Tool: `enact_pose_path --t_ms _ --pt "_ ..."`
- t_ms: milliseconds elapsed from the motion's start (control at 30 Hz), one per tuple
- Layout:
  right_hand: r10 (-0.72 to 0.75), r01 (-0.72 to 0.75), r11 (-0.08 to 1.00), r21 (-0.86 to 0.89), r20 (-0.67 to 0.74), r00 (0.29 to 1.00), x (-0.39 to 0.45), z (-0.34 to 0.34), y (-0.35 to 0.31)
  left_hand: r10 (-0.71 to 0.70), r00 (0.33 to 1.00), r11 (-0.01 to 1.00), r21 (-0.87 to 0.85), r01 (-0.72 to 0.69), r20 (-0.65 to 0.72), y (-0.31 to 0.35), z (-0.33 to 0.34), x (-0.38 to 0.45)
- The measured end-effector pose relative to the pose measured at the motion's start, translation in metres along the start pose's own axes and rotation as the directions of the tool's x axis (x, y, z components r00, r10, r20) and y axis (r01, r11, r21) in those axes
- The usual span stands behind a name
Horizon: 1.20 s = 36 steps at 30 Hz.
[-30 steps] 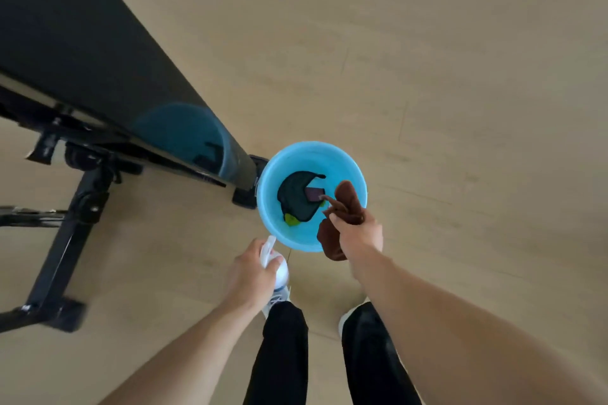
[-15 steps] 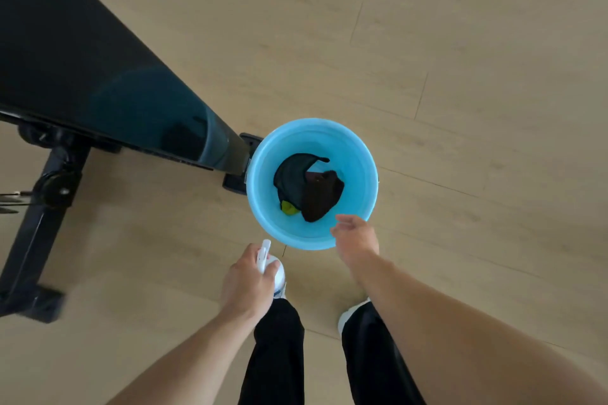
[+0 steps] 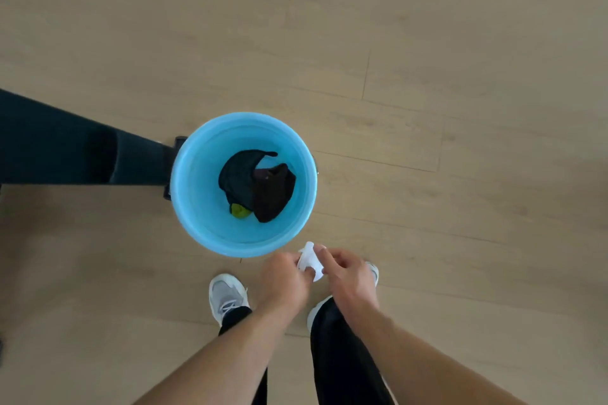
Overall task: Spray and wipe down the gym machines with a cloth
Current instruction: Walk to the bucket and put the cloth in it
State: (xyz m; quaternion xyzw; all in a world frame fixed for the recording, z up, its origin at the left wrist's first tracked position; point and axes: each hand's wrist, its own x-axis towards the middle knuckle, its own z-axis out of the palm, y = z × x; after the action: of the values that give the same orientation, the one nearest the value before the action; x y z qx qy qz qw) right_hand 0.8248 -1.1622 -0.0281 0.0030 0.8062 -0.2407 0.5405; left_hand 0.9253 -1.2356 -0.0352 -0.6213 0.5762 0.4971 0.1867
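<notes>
Item: spray bottle, white, small. Location: lower centre of the frame, just below the bucket's near rim, held between both hands above the floor. Only its white top shows; the body is hidden behind the fingers.

Left hand: clenched around the bottle's left side, thumb against the white plastic.

Right hand: fingers curled onto the bottle's top and right side, pinching it. Whether it is turning the nozzle or taking the bottle over cannot be told.

Item: brown cloth, crumpled, lying inside the bucket at centre frame, resting partly against a dark cloth. A small yellow-green piece lies at the bottom, touching both.

Container: blue bucket, round, upright on the floor, centre frame.

Adjacent: gym machine, black padded part, entering from the left edge at mid height, its end touching or just beside the bucket's left wall.

Surround: wooden floor; grey-white shoes and black trouser legs at the bottom of the frame.

Step in hand, as judged: readying the sprayer with both hands. To do it well, keep the bottle upright, hold the body steady with the left hand while the right works the top, point the nozzle away from the face, and collect a cloth from the bucket before spraying the pad.
</notes>
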Motion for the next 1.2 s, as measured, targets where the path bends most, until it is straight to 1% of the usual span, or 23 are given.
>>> enact_pose_path --t_ms 67,133,267,367,467,600,700,833,900,1100,1200 --pt "-0.029 0.03 0.999 -0.022 0.016 0.999 0.012 -0.015 0.002 -0.007 1.0 0.999 -0.032 0.007 0.023 0.014 0.021 0.006" --pt "-0.023 0.025 0.999 -0.043 0.041 0.999 0.031 -0.031 0.009 -0.012 0.998 0.998 -0.068 0.017 0.065 0.03 0.043 0.014" --pt "0.077 -0.074 0.996 -0.046 0.09 0.993 0.066 -0.05 0.02 -0.035 0.992 0.982 -0.179 0.056 0.117 0.041 0.073 0.035" --pt "0.144 -0.138 0.988 -0.066 0.1 0.985 0.093 -0.053 0.027 -0.027 0.98 0.973 -0.219 0.07 0.195 0.039 0.092 0.055" --pt "0.163 -0.152 0.981 -0.119 0.089 0.982 0.117 -0.049 0.033 -0.02 0.968 0.971 -0.225 0.079 0.251 0.037 0.098 0.064" --pt "0.144 -0.126 0.969 -0.215 0.069 0.987 0.145 -0.039 0.043 -0.08 0.975 0.963 -0.234 0.13 0.209 0.027 0.093 0.07" --pt "0.133 -0.105 0.955 -0.277 0.086 0.987 0.158 -0.03 0.041 -0.115 0.976 0.971 -0.188 0.15 0.187 0.012 0.083 0.078" --pt "0.077 -0.044 0.958 -0.283 0.106 0.991 0.171 -0.016 0.031 -0.128 0.977 0.981 -0.12 0.149 0.172 -0.009 0.075 0.092" --pt "0.051 -0.028 0.962 -0.271 0.079 0.996 0.174 -0.01 0.026 -0.123 0.98 0.983 -0.12 0.142 0.154 -0.017 0.074 0.095" --pt "0.09 -0.095 0.981 -0.171 -0.038 0.995 0.172 -0.007 0.023 -0.113 0.983 0.982 -0.133 0.133 0.147 -0.032 0.068 0.084" --pt "0.086 -0.089 0.975 -0.204 -0.023 0.996 0.165 -0.011 0.018 -0.118 0.981 0.983 -0.125 0.137 0.153 -0.033 0.062 0.079"
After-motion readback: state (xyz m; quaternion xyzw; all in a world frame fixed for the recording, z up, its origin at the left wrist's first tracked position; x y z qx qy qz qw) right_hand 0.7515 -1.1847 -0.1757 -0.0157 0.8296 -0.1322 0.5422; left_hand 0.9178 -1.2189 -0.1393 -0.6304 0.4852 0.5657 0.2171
